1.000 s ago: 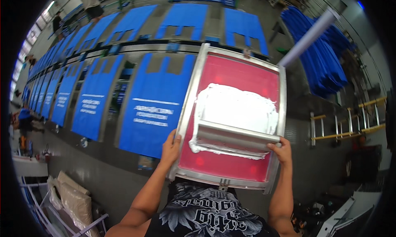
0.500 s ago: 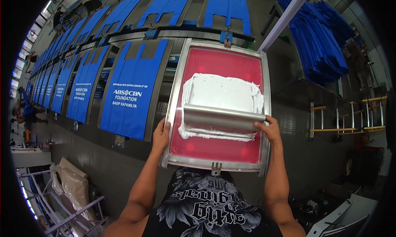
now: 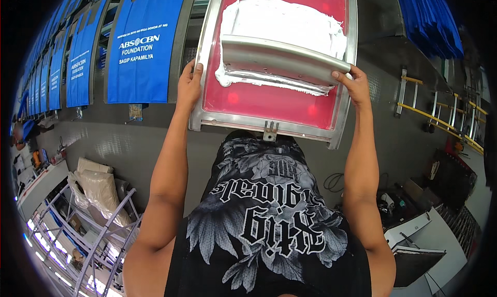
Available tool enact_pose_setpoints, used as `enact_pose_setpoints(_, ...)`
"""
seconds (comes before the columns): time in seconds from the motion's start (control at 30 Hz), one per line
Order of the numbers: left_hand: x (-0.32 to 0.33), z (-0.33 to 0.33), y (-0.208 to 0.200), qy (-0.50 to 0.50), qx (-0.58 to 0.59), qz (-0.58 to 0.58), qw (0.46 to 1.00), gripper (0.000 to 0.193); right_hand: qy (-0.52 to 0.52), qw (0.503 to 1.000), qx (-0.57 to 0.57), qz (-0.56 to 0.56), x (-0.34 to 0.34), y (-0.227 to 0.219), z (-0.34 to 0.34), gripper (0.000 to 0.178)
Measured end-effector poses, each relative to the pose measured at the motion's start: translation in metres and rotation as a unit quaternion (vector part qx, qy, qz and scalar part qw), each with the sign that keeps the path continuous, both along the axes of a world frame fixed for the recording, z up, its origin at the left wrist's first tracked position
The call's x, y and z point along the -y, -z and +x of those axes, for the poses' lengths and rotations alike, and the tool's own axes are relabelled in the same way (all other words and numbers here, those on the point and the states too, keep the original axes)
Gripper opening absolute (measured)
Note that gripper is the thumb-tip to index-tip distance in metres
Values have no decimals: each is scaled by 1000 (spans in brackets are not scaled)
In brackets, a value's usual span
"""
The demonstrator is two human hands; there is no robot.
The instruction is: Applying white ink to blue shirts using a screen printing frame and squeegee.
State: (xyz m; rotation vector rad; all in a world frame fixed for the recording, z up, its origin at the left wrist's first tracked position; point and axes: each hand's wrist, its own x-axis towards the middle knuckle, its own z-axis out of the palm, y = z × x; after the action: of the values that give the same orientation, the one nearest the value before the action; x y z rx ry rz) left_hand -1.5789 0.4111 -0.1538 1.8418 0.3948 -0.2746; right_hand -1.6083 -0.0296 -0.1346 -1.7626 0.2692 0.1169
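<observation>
A screen-printing frame (image 3: 204, 51) with metal rails is in front of me, its red mesh (image 3: 220, 101) facing up. White ink (image 3: 279, 17) is spread thick over the mesh's middle. Across the ink lies a wide silver metal squeegee (image 3: 277, 58), tilted, with ink along its lower edge. My left hand (image 3: 190, 84) is closed round the frame's left rail, thumb on top. My right hand (image 3: 356, 86) pinches the squeegee's right end beside the right rail; whether its hidden fingers also grip the rail, I cannot tell. A metal bracket (image 3: 269, 131) juts from the near rail.
Printed blue bags (image 3: 142, 51) lie flat on boards in a row to the left. More blue bags (image 3: 432, 20) are piled at the far right. A yellow-edged ladder (image 3: 440, 110) lies right. A metal rack (image 3: 98, 235) with wrapped packages (image 3: 98, 188) stands lower left.
The view has tilted down, so the frame, bags and hands appear higher in the picture. Both hands keep their holds, and the squeegee stays at about the same place on the mesh.
</observation>
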Motion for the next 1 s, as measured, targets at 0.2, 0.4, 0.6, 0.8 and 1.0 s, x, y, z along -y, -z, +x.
enact_pose_setpoints(0.2,3,-10,24,12,56,34,998,60,-3,1000,8,-15,9,-2,-6,39)
enact_pose_setpoints(0.4,10,-1,27,25,86,106,990,63,0,999,12,-31,20,-6,-1,39)
enact_pose_setpoints(0.6,19,-50,-11,91,127,235,959,64,36,994,-5,-107,41,-53,-54,43)
enact_pose_setpoints(0.8,-47,-57,-105,33,50,42,997,56,-9,995,39,-94,-37,-113,-49,31)
enact_pose_setpoints(1.0,-65,-82,-118,12,30,64,997,52,-24,999,8,-28,-60,-129,-59,32)
